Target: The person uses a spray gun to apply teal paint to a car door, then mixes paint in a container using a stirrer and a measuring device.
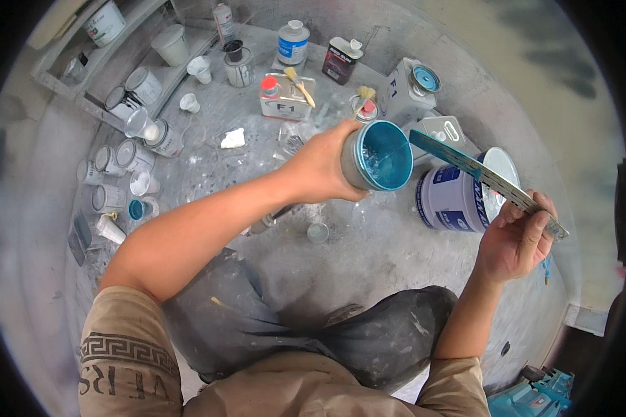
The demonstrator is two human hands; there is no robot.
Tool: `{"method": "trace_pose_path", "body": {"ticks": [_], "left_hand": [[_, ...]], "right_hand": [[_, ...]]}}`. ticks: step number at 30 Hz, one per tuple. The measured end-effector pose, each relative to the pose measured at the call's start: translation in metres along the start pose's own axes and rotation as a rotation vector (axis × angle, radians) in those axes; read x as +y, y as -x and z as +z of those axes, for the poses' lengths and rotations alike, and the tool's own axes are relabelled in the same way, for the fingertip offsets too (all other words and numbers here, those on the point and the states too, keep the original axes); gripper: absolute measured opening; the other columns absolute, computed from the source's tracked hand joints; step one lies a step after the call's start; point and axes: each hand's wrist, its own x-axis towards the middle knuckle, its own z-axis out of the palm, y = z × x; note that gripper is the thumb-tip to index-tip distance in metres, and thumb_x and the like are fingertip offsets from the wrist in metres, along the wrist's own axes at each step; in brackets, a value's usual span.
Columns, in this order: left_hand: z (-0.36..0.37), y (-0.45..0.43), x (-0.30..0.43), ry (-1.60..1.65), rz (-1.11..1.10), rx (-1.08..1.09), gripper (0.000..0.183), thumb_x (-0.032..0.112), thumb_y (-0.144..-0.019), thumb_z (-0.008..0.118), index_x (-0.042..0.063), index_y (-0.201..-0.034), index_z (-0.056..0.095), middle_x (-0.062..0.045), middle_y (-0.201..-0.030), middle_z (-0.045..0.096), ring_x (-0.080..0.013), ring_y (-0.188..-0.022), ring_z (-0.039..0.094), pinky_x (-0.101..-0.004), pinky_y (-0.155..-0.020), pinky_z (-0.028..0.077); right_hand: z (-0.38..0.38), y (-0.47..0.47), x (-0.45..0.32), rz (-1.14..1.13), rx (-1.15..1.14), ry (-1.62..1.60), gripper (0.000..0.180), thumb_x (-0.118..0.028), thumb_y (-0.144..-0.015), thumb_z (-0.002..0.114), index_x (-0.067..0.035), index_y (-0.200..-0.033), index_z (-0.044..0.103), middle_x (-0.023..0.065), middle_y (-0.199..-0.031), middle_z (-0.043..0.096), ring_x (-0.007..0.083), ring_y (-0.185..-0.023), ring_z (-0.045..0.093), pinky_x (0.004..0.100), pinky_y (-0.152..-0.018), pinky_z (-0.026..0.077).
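My left hand (321,167) grips a round can (356,167) tilted toward me, its inner wall coated with glossy teal paint. More teal liquid shows inside. My right hand (519,237) pinches one end of a flat, ruler-like mixing stick (493,181) that slants up to the left. Teal paint covers the far half of the stick, and its tip hangs just right of the can's rim. A thin strand of paint seems to run between tip and can. Behind the stick stands a large white and blue pail (446,203) with a lid.
A rectangular tin (287,109) carries a paintbrush (301,87). Farther back are a dark bottle (340,61), a blue-labelled container (293,47) and a metal canister (404,101) topped by a teal lid (425,78). Several paint cans (135,155) and cups line the left side, beside a shelf (135,31).
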Motion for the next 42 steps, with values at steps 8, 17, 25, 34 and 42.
{"method": "trace_pose_path", "body": {"ticks": [8,17,25,34,42], "left_hand": [[-0.001,0.001,-0.003,-0.012,0.052,0.012,0.091,0.02,-0.061,0.095,0.006,-0.139,0.05,-0.02,-0.127,0.068,-0.0385,-0.12,0.066,-0.0452,-0.102,0.053],[0.007,-0.001,-0.003,-0.148,0.113,0.071,0.087,0.017,-0.061,0.092,0.006,-0.137,0.051,-0.02,-0.126,0.065,-0.0421,-0.121,0.063,-0.048,-0.103,0.051],[0.011,-0.002,-0.008,-0.214,0.151,0.126,0.089,0.017,-0.062,0.092,0.006,-0.14,0.051,-0.02,-0.127,0.065,-0.0404,-0.122,0.063,-0.0464,-0.104,0.051],[0.002,0.0,0.007,0.042,-0.01,0.162,0.092,0.025,-0.063,0.095,0.004,-0.14,0.05,-0.02,-0.127,0.069,-0.0365,-0.119,0.069,-0.0433,-0.102,0.053],[0.008,-0.001,0.003,-0.022,0.02,0.205,0.092,0.025,-0.063,0.095,0.004,-0.14,0.05,-0.021,-0.123,0.07,-0.0373,-0.116,0.07,-0.0436,-0.1,0.054]], "right_hand": [[0.0,0.0,0.006,0.019,-0.079,-0.034,0.03,-0.016,-0.111,0.056,0.009,-0.125,0.064,0.0164,-0.103,0.066,0.0148,-0.077,0.059,0.0246,-0.062,0.045],[0.034,0.031,0.056,0.25,-0.217,0.441,0.024,-0.017,-0.105,0.069,0.002,-0.117,0.075,0.002,-0.088,0.07,0.0063,-0.073,0.058,0.0217,-0.062,0.043],[0.047,0.03,0.071,0.787,0.043,0.052,0.027,-0.022,-0.104,0.069,0.002,-0.116,0.073,0.0038,-0.08,0.067,0.0082,-0.064,0.054,0.0227,-0.055,0.04],[0.005,-0.003,0.022,0.157,0.151,0.041,0.031,-0.02,-0.109,0.059,0.008,-0.121,0.066,0.012,-0.083,0.069,0.0103,-0.066,0.058,0.0238,-0.057,0.041],[0.01,-0.006,0.012,0.116,0.119,0.022,0.033,-0.02,-0.111,0.057,0.009,-0.126,0.062,0.0097,-0.08,0.066,0.0108,-0.064,0.054,0.0235,-0.056,0.039]]}}
